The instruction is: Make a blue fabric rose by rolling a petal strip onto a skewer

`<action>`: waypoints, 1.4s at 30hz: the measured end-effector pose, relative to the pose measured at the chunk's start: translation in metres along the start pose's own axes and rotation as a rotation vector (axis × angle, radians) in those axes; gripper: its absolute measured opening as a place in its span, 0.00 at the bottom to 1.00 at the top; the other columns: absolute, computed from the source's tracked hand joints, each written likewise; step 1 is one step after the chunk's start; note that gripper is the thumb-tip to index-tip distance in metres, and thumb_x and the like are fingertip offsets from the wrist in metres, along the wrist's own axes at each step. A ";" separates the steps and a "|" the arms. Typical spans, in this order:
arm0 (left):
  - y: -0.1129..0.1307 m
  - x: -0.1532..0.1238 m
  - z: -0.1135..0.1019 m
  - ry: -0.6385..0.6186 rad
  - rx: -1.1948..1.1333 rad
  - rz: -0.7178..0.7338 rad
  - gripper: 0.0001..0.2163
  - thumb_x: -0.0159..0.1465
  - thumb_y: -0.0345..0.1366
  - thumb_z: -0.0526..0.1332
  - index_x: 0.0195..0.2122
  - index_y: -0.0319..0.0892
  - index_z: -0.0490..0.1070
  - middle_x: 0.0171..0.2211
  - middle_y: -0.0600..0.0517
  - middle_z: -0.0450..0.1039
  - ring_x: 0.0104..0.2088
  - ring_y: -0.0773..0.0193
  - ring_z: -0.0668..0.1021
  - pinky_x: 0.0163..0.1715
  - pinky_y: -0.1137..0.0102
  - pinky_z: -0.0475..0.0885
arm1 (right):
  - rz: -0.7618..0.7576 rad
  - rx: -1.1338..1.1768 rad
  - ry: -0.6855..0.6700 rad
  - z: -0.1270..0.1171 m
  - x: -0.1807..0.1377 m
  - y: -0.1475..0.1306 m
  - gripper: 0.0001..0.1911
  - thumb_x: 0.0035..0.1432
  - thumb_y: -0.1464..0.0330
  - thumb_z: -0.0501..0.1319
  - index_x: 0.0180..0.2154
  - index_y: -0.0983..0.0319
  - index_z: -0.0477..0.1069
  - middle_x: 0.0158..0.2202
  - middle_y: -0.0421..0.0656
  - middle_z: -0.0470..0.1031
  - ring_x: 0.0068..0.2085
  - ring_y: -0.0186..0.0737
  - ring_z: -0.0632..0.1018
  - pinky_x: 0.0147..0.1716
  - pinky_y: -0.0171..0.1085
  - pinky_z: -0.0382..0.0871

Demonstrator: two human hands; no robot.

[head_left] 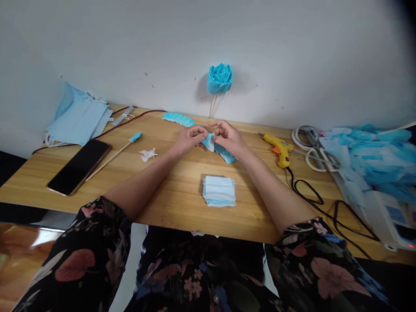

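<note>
Between the fingertips of my left hand (191,136) and my right hand (227,135) is a small light-blue piece of mask fabric (209,141). Both hands pinch it just above the table. Behind my left hand lies a row of folded blue fabric pieces (178,118); more blue pieces (225,154) lie under my right hand, partly hidden by it. Closer to me sits a stack of cut pale-blue fabric squares (219,191). A blue fabric rose (220,79) on a thin stick stands against the wall.
On the left are face masks (79,115), a phone (79,167), a blue-tipped stick (113,156) and a white scrap (148,154). To the right lie a yellow glue gun (279,148) with its black cord, scissors (320,159), a tape roll (305,137), a blue fabric heap (380,160) and a white power strip (390,221).
</note>
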State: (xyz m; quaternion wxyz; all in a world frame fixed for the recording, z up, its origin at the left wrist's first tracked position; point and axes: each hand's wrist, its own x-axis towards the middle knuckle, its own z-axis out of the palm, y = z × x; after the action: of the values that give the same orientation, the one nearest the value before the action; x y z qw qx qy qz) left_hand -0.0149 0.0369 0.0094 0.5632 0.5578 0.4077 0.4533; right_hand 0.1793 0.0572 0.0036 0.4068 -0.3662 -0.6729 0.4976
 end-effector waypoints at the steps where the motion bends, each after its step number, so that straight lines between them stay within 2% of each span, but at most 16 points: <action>1: 0.001 0.000 0.001 0.000 -0.009 -0.010 0.10 0.65 0.36 0.72 0.31 0.38 0.73 0.24 0.55 0.76 0.23 0.71 0.79 0.27 0.77 0.70 | -0.003 0.001 -0.005 0.000 0.000 0.000 0.23 0.50 0.65 0.69 0.49 0.57 0.71 0.31 0.34 0.72 0.29 0.33 0.71 0.30 0.34 0.66; 6: 0.000 -0.001 0.001 0.022 -0.043 -0.025 0.09 0.65 0.30 0.69 0.29 0.38 0.72 0.24 0.55 0.74 0.24 0.71 0.78 0.27 0.77 0.71 | 0.022 0.070 -0.016 -0.003 -0.004 -0.006 0.23 0.54 0.60 0.70 0.51 0.56 0.72 0.34 0.37 0.74 0.35 0.37 0.75 0.36 0.36 0.71; 10: -0.001 0.000 -0.002 0.084 -0.090 -0.031 0.08 0.65 0.32 0.67 0.30 0.38 0.73 0.24 0.55 0.75 0.23 0.72 0.78 0.26 0.78 0.70 | 0.032 0.060 0.111 -0.011 -0.006 -0.009 0.22 0.61 0.52 0.66 0.53 0.54 0.72 0.43 0.42 0.79 0.46 0.43 0.79 0.41 0.40 0.76; 15: 0.001 0.002 -0.004 0.165 -0.185 -0.083 0.09 0.65 0.36 0.68 0.30 0.39 0.71 0.21 0.57 0.74 0.19 0.73 0.75 0.21 0.79 0.66 | -0.241 -0.277 0.222 -0.016 -0.005 -0.005 0.21 0.60 0.60 0.67 0.55 0.54 0.71 0.55 0.46 0.79 0.57 0.49 0.76 0.49 0.46 0.76; 20: 0.007 0.002 -0.003 0.208 -0.251 -0.104 0.09 0.65 0.36 0.68 0.31 0.40 0.69 0.20 0.58 0.72 0.17 0.74 0.74 0.16 0.79 0.62 | -0.491 -0.590 0.164 -0.014 -0.007 -0.003 0.21 0.60 0.68 0.65 0.56 0.52 0.71 0.63 0.48 0.75 0.64 0.54 0.72 0.57 0.56 0.73; 24: 0.008 0.001 -0.001 0.214 -0.256 -0.120 0.10 0.65 0.36 0.68 0.32 0.40 0.69 0.19 0.59 0.72 0.16 0.74 0.74 0.16 0.79 0.62 | -0.607 -0.706 0.106 -0.011 -0.006 -0.001 0.18 0.62 0.69 0.64 0.53 0.51 0.73 0.64 0.46 0.74 0.65 0.56 0.71 0.66 0.62 0.63; 29: 0.008 0.001 0.001 0.199 -0.231 -0.115 0.11 0.66 0.36 0.69 0.31 0.40 0.69 0.19 0.60 0.71 0.16 0.75 0.73 0.17 0.80 0.62 | -0.685 -0.690 0.057 -0.005 -0.004 0.003 0.07 0.66 0.67 0.64 0.43 0.50 0.79 0.61 0.42 0.75 0.64 0.52 0.71 0.63 0.57 0.67; 35: 0.009 -0.002 0.003 0.161 -0.222 -0.095 0.11 0.67 0.36 0.69 0.31 0.40 0.69 0.20 0.59 0.73 0.18 0.74 0.75 0.18 0.80 0.64 | -0.611 -0.638 0.070 -0.003 -0.005 0.004 0.05 0.65 0.64 0.65 0.37 0.51 0.81 0.59 0.42 0.77 0.63 0.53 0.71 0.59 0.56 0.71; 42: 0.007 -0.001 0.003 0.089 -0.189 -0.098 0.15 0.68 0.45 0.70 0.33 0.39 0.70 0.22 0.56 0.76 0.19 0.73 0.76 0.21 0.80 0.67 | -0.552 -0.589 0.111 -0.003 -0.005 0.004 0.06 0.65 0.62 0.65 0.36 0.52 0.81 0.58 0.45 0.77 0.62 0.54 0.72 0.59 0.57 0.70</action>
State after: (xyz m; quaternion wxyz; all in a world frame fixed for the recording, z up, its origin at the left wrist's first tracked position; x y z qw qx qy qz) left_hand -0.0131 0.0346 0.0165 0.6161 0.4607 0.4147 0.4860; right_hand 0.1839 0.0548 -0.0005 0.4386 -0.2990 -0.8366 0.1352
